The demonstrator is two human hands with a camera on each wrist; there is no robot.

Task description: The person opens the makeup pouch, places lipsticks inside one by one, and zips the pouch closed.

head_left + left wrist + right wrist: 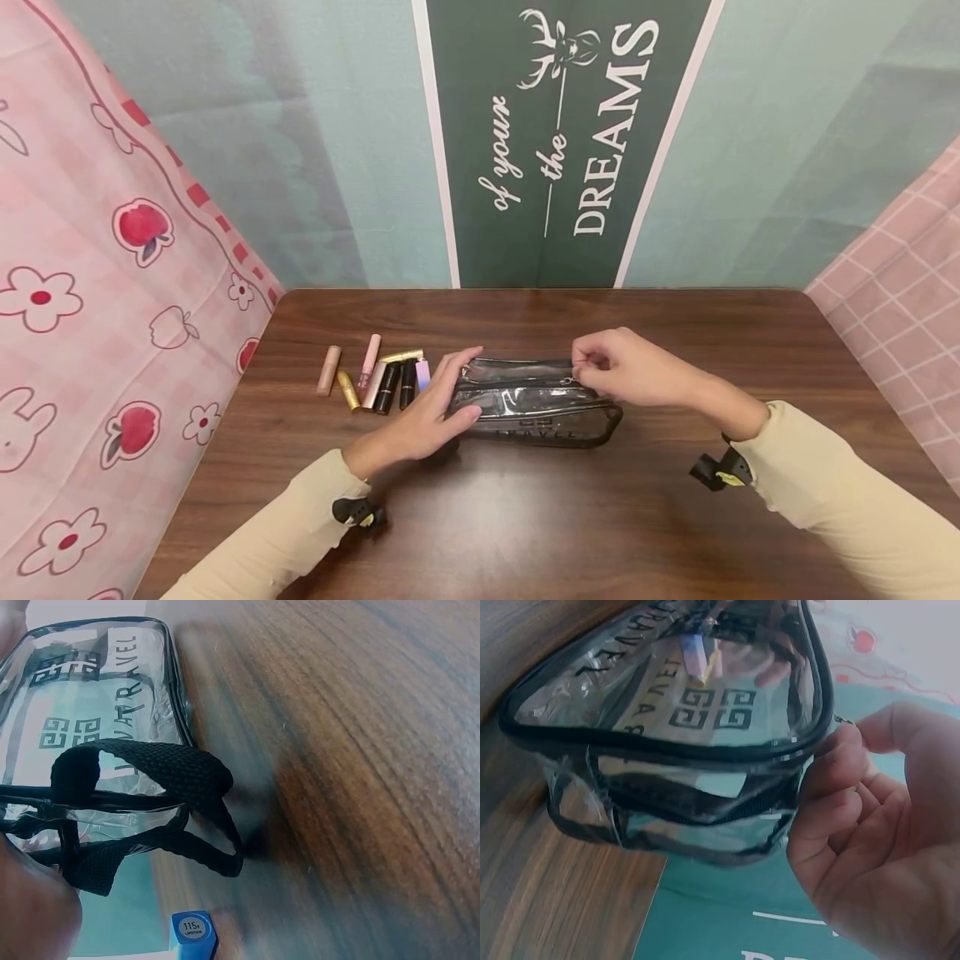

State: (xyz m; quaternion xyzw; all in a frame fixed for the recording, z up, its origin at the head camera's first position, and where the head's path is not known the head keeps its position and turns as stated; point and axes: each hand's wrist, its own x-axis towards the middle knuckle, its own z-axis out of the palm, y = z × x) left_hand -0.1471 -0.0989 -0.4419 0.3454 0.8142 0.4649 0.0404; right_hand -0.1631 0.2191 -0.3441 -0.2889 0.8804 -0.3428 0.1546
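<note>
A clear travel toiletry bag [525,404] with black trim and printed lettering lies on the table. My left hand [431,412] holds its left end between thumb and fingers. At the bag's right end, my right hand [626,367] pinches the small metal zipper pull [845,721] between thumb and index finger, the other fingers curled. A black strap loop [150,769] sticks out from the left end of the bag in the left wrist view. Whether anything lies inside the bag cannot be made out.
Left of the bag lie several lipstick-like tubes: a beige tube [328,370], a gold tube [348,392], a pink tube [371,354], black tubes [387,387] and a blue-purple tube [422,373]. The wooden table [525,525] ends at a curtain [360,167] behind.
</note>
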